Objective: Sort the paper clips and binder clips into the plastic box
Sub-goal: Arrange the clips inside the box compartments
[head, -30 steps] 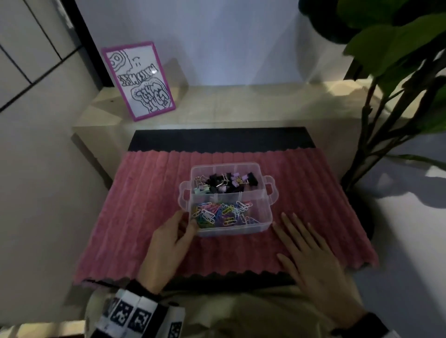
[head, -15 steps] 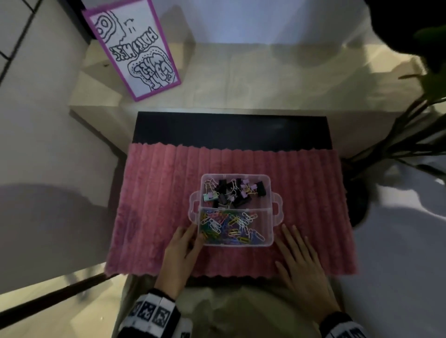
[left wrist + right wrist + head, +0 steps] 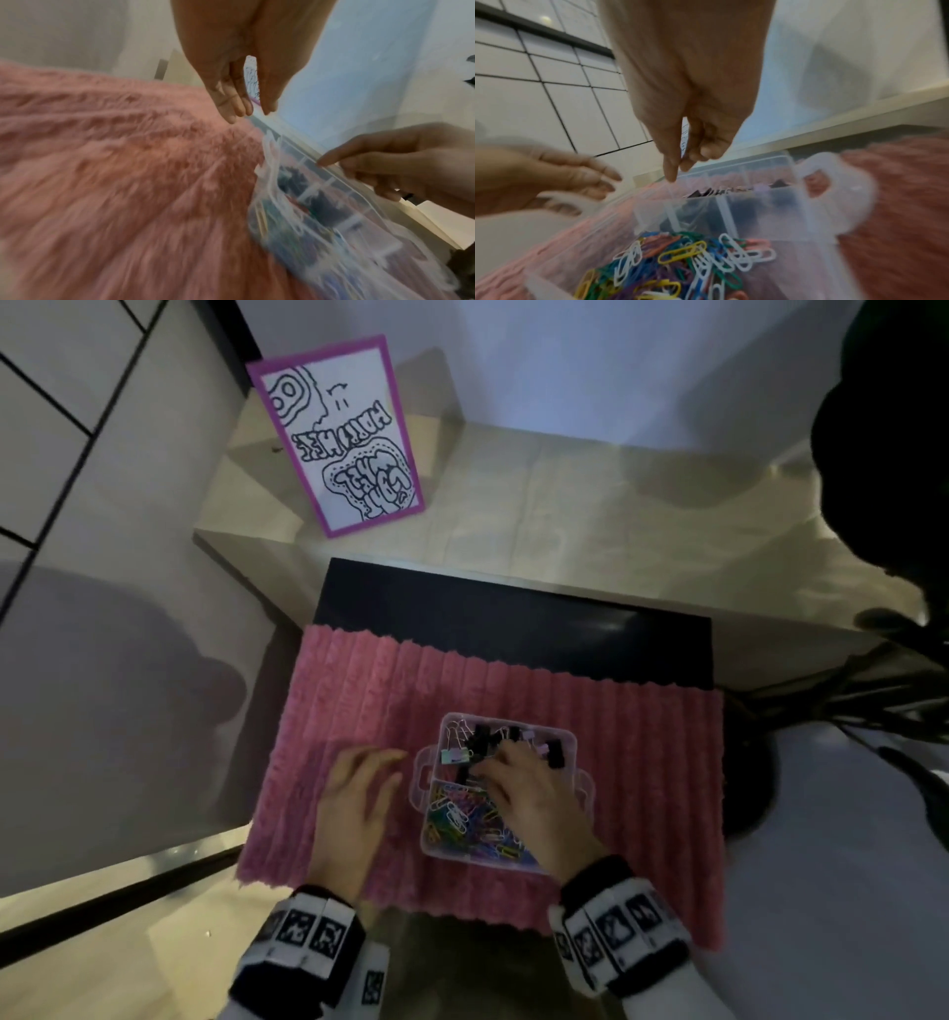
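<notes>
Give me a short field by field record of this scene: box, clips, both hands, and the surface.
box: clear plastic box, open, on the pink mat
far compartment: binder clips
near compartment: coloured paper clips
left hand: fingers straight, over the mat beside the box
right hand: over the box; grip unclear
behind: purple-framed sign

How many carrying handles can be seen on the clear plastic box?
2. One handle sticks out from the left side of the plastic box, close to the left hand. The other handle sticks out from the right side, beside the right hand.
</notes>
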A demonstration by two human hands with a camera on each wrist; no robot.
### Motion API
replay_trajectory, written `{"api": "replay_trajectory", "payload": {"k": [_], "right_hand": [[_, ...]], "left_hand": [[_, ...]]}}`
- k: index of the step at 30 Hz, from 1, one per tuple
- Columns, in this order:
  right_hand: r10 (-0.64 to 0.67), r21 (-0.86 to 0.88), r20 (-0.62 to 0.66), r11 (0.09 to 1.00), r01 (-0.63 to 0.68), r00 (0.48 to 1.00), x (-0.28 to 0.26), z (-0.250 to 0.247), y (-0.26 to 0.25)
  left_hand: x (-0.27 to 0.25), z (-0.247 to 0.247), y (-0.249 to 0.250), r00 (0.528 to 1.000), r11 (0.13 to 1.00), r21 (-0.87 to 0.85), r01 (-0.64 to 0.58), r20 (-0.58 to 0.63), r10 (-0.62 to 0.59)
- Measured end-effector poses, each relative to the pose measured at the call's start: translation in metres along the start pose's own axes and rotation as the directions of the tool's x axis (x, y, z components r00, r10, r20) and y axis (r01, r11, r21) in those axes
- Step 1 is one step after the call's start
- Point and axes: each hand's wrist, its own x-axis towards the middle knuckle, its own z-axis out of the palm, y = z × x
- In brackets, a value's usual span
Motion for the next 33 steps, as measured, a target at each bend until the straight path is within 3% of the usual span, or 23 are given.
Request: {"api": "replay_trajectory", "payload": {"k": [4, 8, 12, 17, 21, 23, 27, 33], "right_hand": [[0.065, -0.162, 0.164, 0.986, -0.039, 0.984, 0.019, 0.029, 0.011], [0.182, -0.350, 0.076, 0.926, -0.145, 0.980, 0.019, 0.014, 0.003], [0.060, -0.311, 0.095, 0.950, -0.028, 0.994, 0.014, 0.013, -0.010], [-0.041, -0.163, 0.168, 0.984, 0.069, 0.985, 0.027, 0.024, -0.005], [-0.049, -0.159, 0.194, 0.984, 0.081, 0.980, 0.037, 0.026, -0.002], [-0.070, -0.219, 0.206, 0.969, 0.116, 0.976, 0.038, 0.026, -0.004], [-0.117, -0.221, 0.206, 0.962, 0.162, 0.971, 0.037, 0.028, -0.013], [0.087, -0.256, 0.249, 0.966, -0.021, 0.964, 0.025, 0.038, -0.045]], "left_hand": [[0.032, 0.005, 0.001, 0.970, 0.975, 0.121, -0.188, 0.180, 0.164], [0.046, 0.010, 0.005, 0.926, 0.953, 0.142, -0.268, 0.312, 0.214], [0.049, 0.013, -0.002, 0.911, 0.958, 0.015, -0.287, 0.312, 0.268], [0.038, 0.014, -0.001, 0.928, 0.973, -0.100, -0.209, 0.292, 0.229], [0.028, 0.016, -0.003, 0.970, 0.989, -0.150, 0.008, 0.240, 0.028], [0.026, 0.017, -0.003, 0.958, 0.987, -0.134, 0.089, 0.284, -0.048], [0.026, 0.016, 0.000, 0.936, 0.972, -0.195, 0.132, 0.348, -0.057], [0.031, 0.014, 0.006, 0.946, 0.974, -0.185, 0.133, 0.318, -0.069]]}}
